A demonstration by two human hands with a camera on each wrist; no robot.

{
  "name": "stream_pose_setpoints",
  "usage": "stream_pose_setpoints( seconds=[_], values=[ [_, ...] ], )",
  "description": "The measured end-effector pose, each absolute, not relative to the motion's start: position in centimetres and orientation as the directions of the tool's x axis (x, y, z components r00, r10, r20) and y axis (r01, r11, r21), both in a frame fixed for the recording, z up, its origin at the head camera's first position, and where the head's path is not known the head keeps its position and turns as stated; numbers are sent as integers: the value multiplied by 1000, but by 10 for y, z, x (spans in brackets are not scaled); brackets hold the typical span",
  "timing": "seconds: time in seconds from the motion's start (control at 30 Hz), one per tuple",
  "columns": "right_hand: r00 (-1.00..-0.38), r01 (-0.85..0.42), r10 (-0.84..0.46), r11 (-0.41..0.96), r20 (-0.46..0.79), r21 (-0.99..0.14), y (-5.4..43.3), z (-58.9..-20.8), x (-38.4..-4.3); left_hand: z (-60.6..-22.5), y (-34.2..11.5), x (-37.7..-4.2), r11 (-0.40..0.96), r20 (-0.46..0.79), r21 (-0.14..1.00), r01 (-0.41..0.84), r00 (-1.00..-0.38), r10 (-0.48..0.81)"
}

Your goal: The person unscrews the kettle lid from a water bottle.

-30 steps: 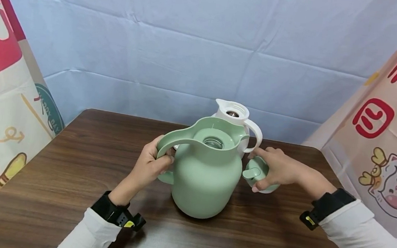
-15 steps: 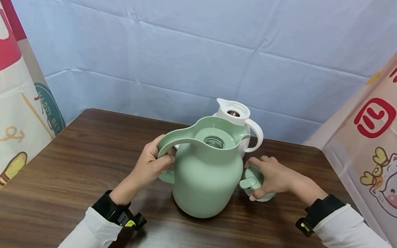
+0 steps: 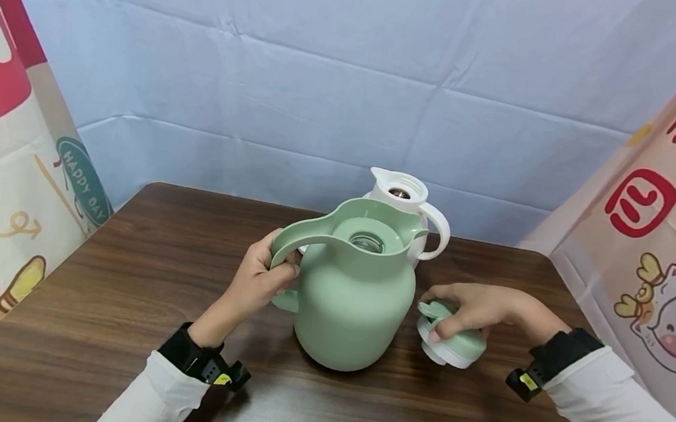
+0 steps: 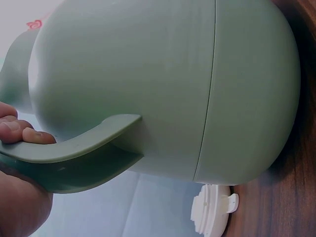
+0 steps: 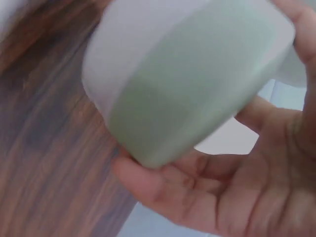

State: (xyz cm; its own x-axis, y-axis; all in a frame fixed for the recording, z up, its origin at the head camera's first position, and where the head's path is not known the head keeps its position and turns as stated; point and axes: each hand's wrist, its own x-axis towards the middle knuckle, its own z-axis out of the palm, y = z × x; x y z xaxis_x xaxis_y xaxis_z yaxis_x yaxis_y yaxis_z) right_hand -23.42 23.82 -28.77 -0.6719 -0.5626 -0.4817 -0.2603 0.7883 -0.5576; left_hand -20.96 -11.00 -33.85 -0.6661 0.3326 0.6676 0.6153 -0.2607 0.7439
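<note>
A large green thermos jug [image 3: 354, 301] stands upright on the wooden table with its top open. My left hand [image 3: 260, 273] grips its handle [image 4: 74, 150] on the left side. To the right of the jug, my right hand [image 3: 475, 309] holds the green and white lid [image 3: 454, 341] between thumb and fingers. The lid is tilted, its white underside facing down and left, and it looks raised off the table. In the right wrist view, fingers [image 5: 148, 182] curl round the edge of the lid [image 5: 192, 74].
Behind the green jug stands a smaller white jug [image 3: 434, 230], also without a lid and partly hidden. A white lid [image 4: 212, 210] lies on the table behind the green jug. The table [image 3: 187, 257] is backed by a pale blue cloth [image 3: 265, 82].
My right hand has tilted the green lid, turning its white underside into sight, and shifted it slightly toward me. The left hand and both jugs have stayed nearly still.
</note>
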Motion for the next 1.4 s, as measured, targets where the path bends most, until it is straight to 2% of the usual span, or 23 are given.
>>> stream_pose_setpoints(
  seconds=[0.1,0.17,0.27,0.5,0.77,0.93,1.03,1.23,1.4],
  values=[
    [-646,-76,-525,767,-555,-637,240,-289,-233,-339,-110,-210,-258,664,747,612,-670,332],
    [-645,-19,-522,741,-558,-672,240,-291,-233,-339,-111,-210,-256,663,748,612,-672,330],
    [-654,3,-524,719,-545,-695,241,-292,-233,-338,-111,-209,-252,660,751,611,-676,328],
    [-675,-57,-530,731,-513,-680,244,-288,-232,-339,-112,-208,-239,650,759,605,-685,330],
    [-792,79,-437,618,-425,-782,248,-292,-222,-337,-111,-207,-237,648,761,604,-686,331],
    [-900,50,-340,537,-271,-842,251,-303,-211,-336,-110,-207,-231,645,763,603,-690,329],
    [-940,15,-286,511,-186,-859,253,-309,-202,-336,-109,-207,-226,636,771,595,-698,329],
    [-981,-44,-187,491,-56,-870,252,-321,-187,-335,-109,-207,-227,629,777,588,-705,327],
    [-989,-125,-132,488,68,-864,248,-328,-178,-335,-109,-207,-235,637,771,593,-699,326]
  ],
)
